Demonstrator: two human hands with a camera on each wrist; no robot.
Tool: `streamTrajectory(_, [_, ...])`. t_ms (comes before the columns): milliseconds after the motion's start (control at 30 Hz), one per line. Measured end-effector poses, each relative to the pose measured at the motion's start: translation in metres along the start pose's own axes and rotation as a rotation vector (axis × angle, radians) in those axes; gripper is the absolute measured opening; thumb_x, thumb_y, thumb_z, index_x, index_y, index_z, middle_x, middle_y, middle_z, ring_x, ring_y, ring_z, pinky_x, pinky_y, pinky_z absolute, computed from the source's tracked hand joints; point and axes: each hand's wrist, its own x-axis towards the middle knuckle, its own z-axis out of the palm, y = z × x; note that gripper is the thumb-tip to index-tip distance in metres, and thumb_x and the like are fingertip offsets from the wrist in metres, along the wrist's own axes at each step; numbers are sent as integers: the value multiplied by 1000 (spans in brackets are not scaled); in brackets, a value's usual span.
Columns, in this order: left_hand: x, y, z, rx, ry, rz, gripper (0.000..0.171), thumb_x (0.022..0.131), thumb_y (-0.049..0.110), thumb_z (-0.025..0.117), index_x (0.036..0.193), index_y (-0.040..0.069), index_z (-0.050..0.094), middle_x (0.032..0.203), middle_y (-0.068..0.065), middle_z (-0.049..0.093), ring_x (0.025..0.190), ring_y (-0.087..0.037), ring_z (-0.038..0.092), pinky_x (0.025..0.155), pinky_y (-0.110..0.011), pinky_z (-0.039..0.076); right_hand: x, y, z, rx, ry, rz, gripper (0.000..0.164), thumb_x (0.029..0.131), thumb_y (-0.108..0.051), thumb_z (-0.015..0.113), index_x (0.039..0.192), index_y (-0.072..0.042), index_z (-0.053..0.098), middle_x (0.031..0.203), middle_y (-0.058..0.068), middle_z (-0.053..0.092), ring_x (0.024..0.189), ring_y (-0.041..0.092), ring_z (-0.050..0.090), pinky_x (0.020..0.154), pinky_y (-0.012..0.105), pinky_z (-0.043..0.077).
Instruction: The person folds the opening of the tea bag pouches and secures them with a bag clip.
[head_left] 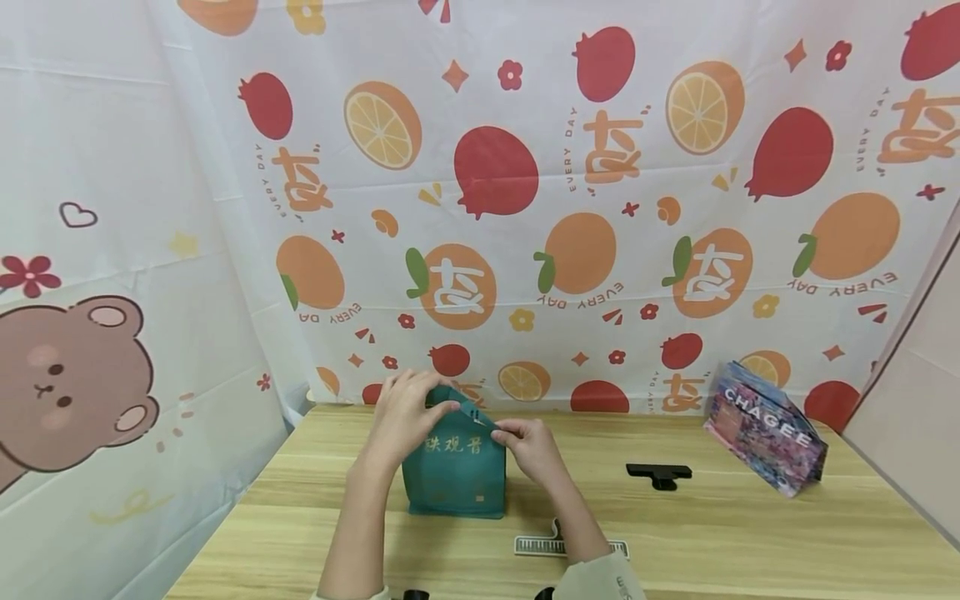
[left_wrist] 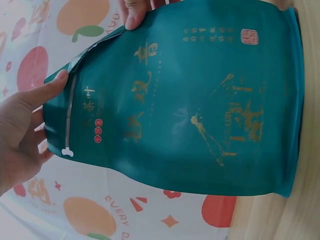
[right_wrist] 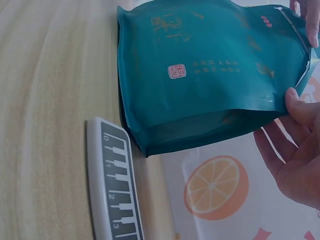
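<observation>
A teal tea bag (head_left: 455, 471) with gold lettering stands upright on the wooden table. My left hand (head_left: 402, 415) holds its top left part, thumb on the front and fingers behind. At the top right edge, my right hand (head_left: 534, 450) pinches the bag between thumb and fingers. In the left wrist view, the bag's top edge (left_wrist: 102, 44) slants and folds between the two hands, near a pale tear strip (left_wrist: 70, 112) with a small white end. The right wrist view shows the bag's side gusset (right_wrist: 200, 131) above my right hand's fingers. What is inside is hidden.
A white clip with a piano-key pattern (head_left: 536, 546) lies partly under my right forearm. Farther right is a black clip (head_left: 660, 473). A colourful CHAGEE paper bag (head_left: 765, 429) sits at the right rear, by the fruit-print cloth (head_left: 637, 333) behind the table (head_left: 697, 542).
</observation>
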Motion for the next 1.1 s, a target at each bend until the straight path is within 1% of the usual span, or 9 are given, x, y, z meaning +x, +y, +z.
streamTrajectory(100, [0, 0, 1, 7, 14, -2, 22, 74, 20, 78, 92, 13, 68, 94, -3, 66, 87, -24, 53, 89, -47, 34, 0, 1, -1, 1, -18, 0, 17, 88, -11, 62, 97, 1, 71, 84, 6, 69, 78, 14, 59, 71, 32, 49])
streamTrajectory(200, [0, 1, 3, 12, 33, -4, 22, 74, 20, 78, 92, 12, 68, 93, -3, 66, 85, -23, 52, 87, -47, 35, -1, 1, -2, 14, -41, 10, 19, 89, -13, 61, 99, 0, 71, 87, 6, 69, 84, 16, 62, 75, 35, 49])
streamTrajectory(300, [-1, 1, 4, 10, 48, -5, 22, 74, 19, 78, 92, 11, 68, 92, -3, 66, 85, -23, 52, 86, -46, 35, -1, 0, -3, 23, -70, 12, 22, 90, -15, 60, 101, 1, 69, 88, 6, 68, 86, 18, 62, 77, 38, 49])
streamTrajectory(433, [-2, 1, 5, 7, 55, -7, 21, 74, 19, 77, 91, 11, 67, 91, -3, 66, 84, -23, 52, 84, -46, 36, -3, -4, -6, -9, -114, 14, 24, 91, -17, 58, 105, 0, 67, 91, 5, 67, 87, 18, 61, 78, 38, 49])
streamTrajectory(567, [-2, 2, 4, 9, 53, -9, 21, 75, 19, 77, 92, 12, 67, 92, -3, 65, 84, -23, 51, 84, -47, 36, -4, -11, -13, -79, -176, 15, 21, 92, -16, 58, 106, -3, 67, 94, 3, 65, 88, 20, 60, 75, 37, 49])
streamTrajectory(667, [-2, 2, 3, 9, 51, -13, 21, 75, 19, 77, 92, 11, 67, 92, -3, 65, 84, -23, 51, 84, -47, 36, -4, -18, -19, -154, -250, 7, 22, 92, -16, 57, 109, -5, 65, 99, 4, 64, 96, 26, 57, 77, 41, 48])
streamTrajectory(800, [-2, 2, 3, 2, 50, -14, 21, 75, 18, 77, 92, 11, 67, 92, -4, 65, 83, -23, 51, 85, -47, 35, -4, -28, -32, -266, -356, -9, 28, 92, -18, 57, 117, -5, 62, 110, 7, 61, 106, 33, 52, 82, 44, 46])
streamTrajectory(933, [-1, 2, 3, -3, 47, -10, 21, 75, 18, 77, 91, 11, 67, 91, -3, 65, 82, -22, 51, 85, -47, 35, -5, -35, -44, -342, -424, -6, 32, 91, -18, 59, 120, -4, 60, 113, 9, 60, 106, 33, 53, 82, 44, 47])
streamTrajectory(1100, [-1, 3, 3, -6, 44, -12, 21, 74, 18, 78, 90, 11, 67, 89, -3, 65, 81, -22, 50, 85, -47, 35, -7, -40, -54, -433, -481, -32, 30, 89, -18, 61, 115, -2, 62, 109, 9, 62, 101, 30, 57, 80, 42, 48])
